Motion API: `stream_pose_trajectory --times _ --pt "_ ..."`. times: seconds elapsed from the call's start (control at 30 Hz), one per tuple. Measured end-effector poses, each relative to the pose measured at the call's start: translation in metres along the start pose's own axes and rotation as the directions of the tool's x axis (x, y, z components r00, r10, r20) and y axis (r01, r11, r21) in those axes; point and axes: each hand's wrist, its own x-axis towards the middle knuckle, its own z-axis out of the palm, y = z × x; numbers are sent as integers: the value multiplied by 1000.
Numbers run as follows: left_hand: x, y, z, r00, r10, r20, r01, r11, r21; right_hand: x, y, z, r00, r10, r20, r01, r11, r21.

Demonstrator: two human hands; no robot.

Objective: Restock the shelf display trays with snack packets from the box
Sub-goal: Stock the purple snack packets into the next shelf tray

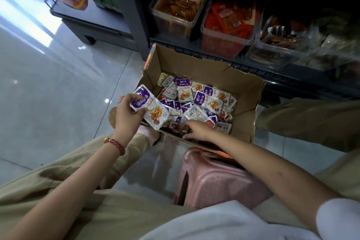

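An open cardboard box [196, 66] sits on the floor in front of a dark shelf, holding several purple-and-white snack packets [206, 101]. My left hand [127, 112] grips a small stack of the same packets [151, 111] above the box's near left corner. My right hand [196, 129] reaches into the box's near edge, its fingers down among the packets; whether it holds one is hidden. Three clear display trays stand on the lowest shelf: one with brown packets [175, 19], one with red-orange packets [226, 39], one with dark packets [272, 52].
A pink plastic stool [216, 179] stands under me just behind the box. My legs in tan trousers flank the box. Glossy grey floor tiles [58, 84] spread to the left. Another rack base [89, 23] with green packs stands at the upper left.
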Motion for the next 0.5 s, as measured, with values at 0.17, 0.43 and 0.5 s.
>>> stream_pose_trajectory --times 0.17,0.43,0.5 --pt "-1 2 -3 995 19 -99 -11 996 86 18 -3 17 972 229 44 -232 970 74" --pt "7 1 -13 997 8 -81 -3 998 62 -15 -27 -43 982 187 38 -109 387 915" --pt "7 4 -14 1000 -23 -19 23 1000 2 -30 -31 -62 991 132 -4 -46 372 927"
